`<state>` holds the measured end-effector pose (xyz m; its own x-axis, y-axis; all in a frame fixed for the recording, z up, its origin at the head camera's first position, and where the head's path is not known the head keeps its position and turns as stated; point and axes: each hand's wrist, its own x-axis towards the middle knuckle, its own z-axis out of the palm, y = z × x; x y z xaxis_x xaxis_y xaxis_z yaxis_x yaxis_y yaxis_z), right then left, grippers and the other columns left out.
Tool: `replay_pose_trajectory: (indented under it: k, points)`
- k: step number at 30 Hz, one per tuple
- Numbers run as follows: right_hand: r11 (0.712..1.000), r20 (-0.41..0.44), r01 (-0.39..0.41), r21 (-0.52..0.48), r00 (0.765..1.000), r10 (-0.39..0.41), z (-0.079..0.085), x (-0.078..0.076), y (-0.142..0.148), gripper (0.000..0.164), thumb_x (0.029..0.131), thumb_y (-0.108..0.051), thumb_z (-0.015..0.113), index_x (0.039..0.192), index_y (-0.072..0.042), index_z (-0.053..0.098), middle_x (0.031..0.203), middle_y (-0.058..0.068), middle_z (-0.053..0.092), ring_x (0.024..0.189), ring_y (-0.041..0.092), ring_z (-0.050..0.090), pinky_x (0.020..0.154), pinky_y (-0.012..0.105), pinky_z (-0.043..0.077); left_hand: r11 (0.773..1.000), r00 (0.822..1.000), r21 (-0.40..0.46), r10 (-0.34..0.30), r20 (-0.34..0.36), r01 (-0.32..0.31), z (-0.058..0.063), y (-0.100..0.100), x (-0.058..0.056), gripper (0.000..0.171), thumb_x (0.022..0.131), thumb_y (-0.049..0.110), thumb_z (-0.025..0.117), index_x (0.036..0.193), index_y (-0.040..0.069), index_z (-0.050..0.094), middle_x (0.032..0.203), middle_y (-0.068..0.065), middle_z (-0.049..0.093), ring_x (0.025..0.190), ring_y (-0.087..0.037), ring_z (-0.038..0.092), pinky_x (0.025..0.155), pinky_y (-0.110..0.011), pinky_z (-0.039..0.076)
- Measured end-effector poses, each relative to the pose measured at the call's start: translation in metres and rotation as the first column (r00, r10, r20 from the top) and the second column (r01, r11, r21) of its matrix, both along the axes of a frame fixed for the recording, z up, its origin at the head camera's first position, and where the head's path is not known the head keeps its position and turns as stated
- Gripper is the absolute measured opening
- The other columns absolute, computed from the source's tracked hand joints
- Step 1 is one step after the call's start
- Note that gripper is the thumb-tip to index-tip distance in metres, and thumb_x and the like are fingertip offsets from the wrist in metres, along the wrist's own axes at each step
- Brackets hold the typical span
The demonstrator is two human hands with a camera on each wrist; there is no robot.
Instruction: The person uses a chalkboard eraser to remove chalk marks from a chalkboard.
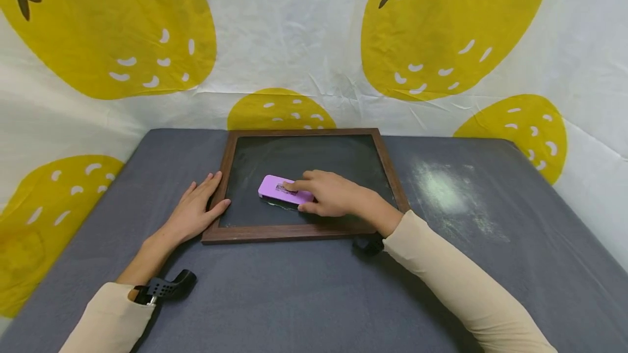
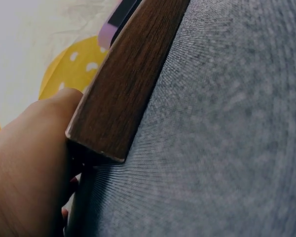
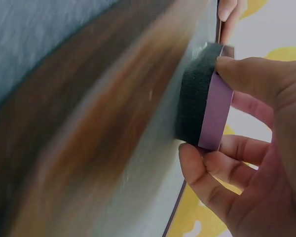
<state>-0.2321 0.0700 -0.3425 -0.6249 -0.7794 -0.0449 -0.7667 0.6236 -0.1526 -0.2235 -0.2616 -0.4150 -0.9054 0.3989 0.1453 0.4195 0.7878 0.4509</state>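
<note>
A chalkboard in a brown wooden frame lies flat on the grey table. My right hand grips a purple chalkboard eraser near the board's middle. The right wrist view shows the thumb and fingers round the eraser, its dark felt side turned to the board. A faint chalk line lies along the eraser's lower edge. At the frame's left side, my left hand rests with fingers extended and the thumb over the wood. In the left wrist view the frame corner sits beside that hand.
A pale chalk-dust smear marks the grey cloth to the board's right. Behind the table hangs a white curtain with yellow fruit prints. Each wrist wears a black camera strap.
</note>
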Motion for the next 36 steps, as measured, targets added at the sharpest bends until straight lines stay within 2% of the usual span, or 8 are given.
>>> replay_pose_trajectory:
  k: [5, 14, 19, 22, 24, 27, 31, 36]
  points:
    - [0.999, 0.033, 0.034, -0.003, 0.999, -0.033, 0.000, -0.004, 0.017, 0.053, 0.093, -0.031, 0.063, 0.143, -0.024, 0.049, 0.086, 0.000, 0.044, 0.077, 0.015, 0.042, 0.068, 0.030, 0.038, 1.000, 1.000, 0.020, -0.007, 0.011, 0.007, -0.002, 0.000, 0.002, 0.073, 0.099, 0.037, 0.051, 0.151, -0.004, 0.019, 0.152, -0.027, 0.023, 0.141, -0.039, 0.019, 0.113, -0.055, 0.005]
    - [0.988, 0.012, 0.156, -0.021, 0.988, -0.155, 0.000, -0.004, 0.069, 0.053, 0.091, -0.030, 0.067, 0.141, -0.017, 0.052, 0.081, 0.001, 0.044, 0.068, 0.017, 0.042, 0.063, 0.033, 0.039, 0.999, 1.000, 0.036, -0.007, -0.002, 0.007, -0.006, -0.002, 0.003, 0.073, 0.099, 0.038, 0.050, 0.150, -0.005, 0.020, 0.151, -0.028, 0.024, 0.140, -0.040, 0.019, 0.113, -0.056, 0.006]
    - [0.967, -0.017, 0.253, 0.008, 0.967, -0.253, 0.001, 0.005, 0.092, 0.054, 0.092, -0.032, 0.065, 0.140, -0.013, 0.052, 0.084, 0.006, 0.052, 0.068, 0.019, 0.046, 0.062, 0.036, 0.041, 1.000, 1.000, 0.021, 0.003, 0.013, -0.004, -0.007, 0.000, 0.003, 0.073, 0.100, 0.038, 0.050, 0.150, -0.004, 0.019, 0.152, -0.027, 0.023, 0.141, -0.040, 0.018, 0.113, -0.055, 0.005]
    - [0.954, -0.062, 0.300, 0.019, 0.953, -0.298, 0.001, 0.014, 0.100, 0.053, 0.092, -0.032, 0.064, 0.138, -0.008, 0.054, 0.095, 0.014, 0.062, 0.077, 0.026, 0.057, 0.066, 0.043, 0.047, 1.000, 1.000, 0.014, 0.008, 0.016, -0.008, -0.007, 0.001, 0.004, 0.072, 0.100, 0.036, 0.050, 0.150, -0.005, 0.019, 0.151, -0.028, 0.023, 0.141, -0.040, 0.018, 0.113, -0.056, 0.006]
    - [0.946, -0.096, 0.322, 0.024, 0.943, -0.319, 0.001, 0.021, 0.101, 0.053, 0.092, -0.031, 0.065, 0.135, -0.003, 0.055, 0.096, 0.019, 0.064, 0.081, 0.031, 0.061, 0.066, 0.047, 0.050, 1.000, 1.000, 0.006, 0.011, 0.020, -0.011, -0.008, 0.002, 0.005, 0.071, 0.101, 0.036, 0.049, 0.150, -0.005, 0.018, 0.151, -0.028, 0.022, 0.141, -0.040, 0.017, 0.113, -0.056, 0.005]
    - [0.931, -0.118, 0.363, 0.025, 0.926, -0.358, 0.002, 0.032, 0.101, 0.050, 0.090, -0.030, 0.067, 0.128, 0.002, 0.057, 0.083, 0.017, 0.064, 0.072, 0.032, 0.063, 0.060, 0.047, 0.052, 1.000, 1.000, -0.001, 0.014, 0.022, -0.014, -0.008, 0.004, 0.005, 0.071, 0.101, 0.036, 0.047, 0.150, -0.006, 0.017, 0.152, -0.028, 0.021, 0.141, -0.040, 0.016, 0.113, -0.057, 0.005]
    - [0.910, -0.096, 0.415, -0.005, 0.906, -0.413, 0.002, 0.041, 0.098, 0.043, 0.088, -0.030, 0.069, 0.113, 0.003, 0.059, 0.060, 0.004, 0.049, 0.051, 0.020, 0.051, 0.046, 0.036, 0.044, 1.000, 1.000, -0.008, 0.018, 0.023, -0.018, -0.008, 0.006, 0.004, 0.071, 0.101, 0.035, 0.047, 0.150, -0.007, 0.016, 0.152, -0.028, 0.020, 0.141, -0.040, 0.015, 0.113, -0.056, 0.004]
    - [0.910, -0.131, 0.412, -0.046, 0.900, -0.415, -0.001, 0.040, 0.089, 0.035, 0.088, -0.035, 0.067, 0.093, -0.002, 0.056, 0.056, 0.001, 0.042, 0.045, 0.017, 0.044, 0.040, 0.030, 0.037, 1.000, 1.000, -0.011, 0.022, 0.020, -0.022, -0.002, 0.006, 0.003, 0.072, 0.102, 0.035, 0.046, 0.150, -0.008, 0.015, 0.152, -0.029, 0.020, 0.141, -0.041, 0.015, 0.113, -0.056, 0.004]
